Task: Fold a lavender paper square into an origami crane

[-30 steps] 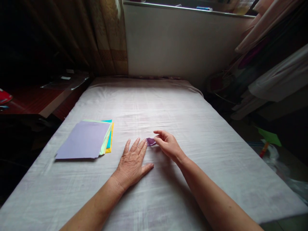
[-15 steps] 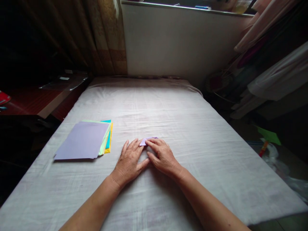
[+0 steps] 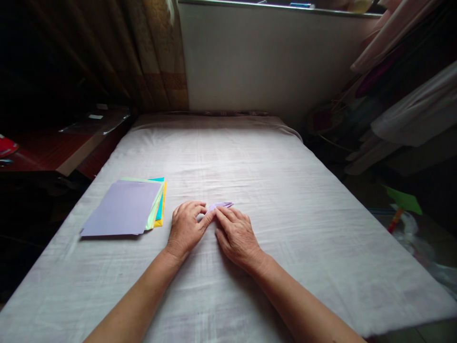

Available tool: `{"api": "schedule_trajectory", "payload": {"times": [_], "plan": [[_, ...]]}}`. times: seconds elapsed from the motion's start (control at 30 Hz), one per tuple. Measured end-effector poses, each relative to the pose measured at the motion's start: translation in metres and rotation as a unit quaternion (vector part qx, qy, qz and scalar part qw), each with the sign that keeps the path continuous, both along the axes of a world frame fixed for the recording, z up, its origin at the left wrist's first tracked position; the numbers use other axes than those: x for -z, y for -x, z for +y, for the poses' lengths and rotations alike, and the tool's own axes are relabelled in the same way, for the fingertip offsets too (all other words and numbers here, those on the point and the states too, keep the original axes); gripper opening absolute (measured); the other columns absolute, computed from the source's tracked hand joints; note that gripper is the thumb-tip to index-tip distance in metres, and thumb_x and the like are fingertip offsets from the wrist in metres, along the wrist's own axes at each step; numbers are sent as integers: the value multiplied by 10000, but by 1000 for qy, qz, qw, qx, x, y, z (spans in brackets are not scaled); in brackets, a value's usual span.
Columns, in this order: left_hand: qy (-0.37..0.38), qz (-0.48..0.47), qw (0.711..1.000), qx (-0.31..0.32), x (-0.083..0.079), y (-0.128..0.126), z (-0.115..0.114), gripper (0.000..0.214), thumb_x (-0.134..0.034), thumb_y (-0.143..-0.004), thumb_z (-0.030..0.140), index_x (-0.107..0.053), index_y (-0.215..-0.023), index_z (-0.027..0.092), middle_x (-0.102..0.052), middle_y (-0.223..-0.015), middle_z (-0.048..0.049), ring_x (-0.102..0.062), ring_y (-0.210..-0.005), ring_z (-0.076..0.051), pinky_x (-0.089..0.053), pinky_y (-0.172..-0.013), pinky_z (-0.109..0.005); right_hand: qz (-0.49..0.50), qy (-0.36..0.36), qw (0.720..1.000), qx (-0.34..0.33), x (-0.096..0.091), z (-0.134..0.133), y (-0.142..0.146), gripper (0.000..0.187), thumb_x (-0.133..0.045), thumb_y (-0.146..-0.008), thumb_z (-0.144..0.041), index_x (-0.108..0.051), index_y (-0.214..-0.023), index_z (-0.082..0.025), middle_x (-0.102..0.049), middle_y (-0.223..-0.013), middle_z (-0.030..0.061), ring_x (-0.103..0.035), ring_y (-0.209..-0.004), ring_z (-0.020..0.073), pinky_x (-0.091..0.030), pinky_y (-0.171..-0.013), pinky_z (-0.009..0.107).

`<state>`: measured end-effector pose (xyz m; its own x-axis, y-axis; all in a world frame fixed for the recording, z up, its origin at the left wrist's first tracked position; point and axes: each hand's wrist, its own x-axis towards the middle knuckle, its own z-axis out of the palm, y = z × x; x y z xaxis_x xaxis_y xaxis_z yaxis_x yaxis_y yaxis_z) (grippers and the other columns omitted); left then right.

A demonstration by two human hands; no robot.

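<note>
A small folded piece of purple paper [image 3: 221, 206] lies on the white sheet of the bed [image 3: 250, 162], mostly covered by my fingers. My left hand [image 3: 185, 227] has its fingers curled, with the forefinger tip pressing the paper's near left edge. Beside it my right hand [image 3: 236, 234] lies flat and presses its fingertips down on the paper. The two hands touch each other at the fingertips.
A stack of coloured paper sheets [image 3: 124, 207], lilac on top with green, cyan and yellow edges showing, lies left of my hands. A dark wooden side table [image 3: 53, 147] stands left of the bed. Clothes [image 3: 400, 109] hang at the right, and a white wall [image 3: 264, 62] closes the far end.
My right hand brought the purple paper down from a lifted pinch and laid it flat. My left hand slid right and curled its fingers, and both hands now press the paper.
</note>
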<state>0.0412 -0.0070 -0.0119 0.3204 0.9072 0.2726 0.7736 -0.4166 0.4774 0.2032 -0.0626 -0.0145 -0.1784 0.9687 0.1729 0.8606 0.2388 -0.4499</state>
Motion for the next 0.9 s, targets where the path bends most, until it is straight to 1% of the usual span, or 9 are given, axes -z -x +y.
{"api": "schedule_trajectory", "payload": {"times": [0.13,0.27,0.47,0.7,0.8,0.87,0.9], "plan": [[12,30,999,-31,-3,-6,2,222,-570,-902,332,-690,-738,245,-722,-1085,-21,-599,-1094,-241,-438,-982,-449,0,6,1000,24,1,1,1,486,-480,-908,-235,-503,-1388,-161,-540,-1413,102,-466,-1263,261,-376,-1011,409],[17,55,998,-32,-4,-4,6,190,-617,-871,301,-683,-707,230,-699,-1118,-46,-578,-1131,-259,-417,-992,-455,-16,16,999,46,-1,3,2,476,-504,-909,-256,-515,-1373,-153,-547,-1394,114,-466,-1248,281,-377,-997,426],[-5,79,997,-27,-4,-4,11,189,-632,-852,285,-671,-682,211,-682,-1122,-79,-570,-1140,-273,-403,-995,-460,-45,4,998,44,0,3,4,476,-531,-915,-294,-513,-1375,-173,-549,-1380,111,-467,-1230,281,-381,-966,418],[-28,84,996,-22,-1,-4,14,196,-635,-844,283,-643,-663,210,-679,-1101,-80,-574,-1117,-277,-408,-978,-459,-78,-19,996,33,4,2,3,481,-544,-922,-326,-502,-1393,-240,-552,-1371,91,-461,-1225,280,-386,-922,401],[-48,81,995,-21,2,-3,13,129,-643,-841,273,-641,-732,205,-676,-1101,-85,-577,-1107,-273,-417,-972,-442,-87,-23,995,37,3,2,5,461,-542,-925,-333,-524,-1375,-229,-559,-1364,93,-465,-1217,282,-386,-915,406],[-65,73,995,-17,4,-3,11,69,-628,-858,265,-658,-856,203,-674,-1112,-89,-578,-1104,-265,-423,-972,-432,-94,-25,995,37,3,2,6,456,-544,-925,-335,-536,-1363,-209,-560,-1362,101,-465,-1216,285,-387,-914,412],[-74,70,995,-11,4,-2,9,92,-614,-870,259,-666,-926,207,-670,-1132,-89,-573,-1114,-262,-420,-981,-432,-97,-27,994,38,3,2,6,457,-544,-925,-336,-539,-1361,-199,-560,-1362,106,-465,-1215,286,-387,-914,415]]}}
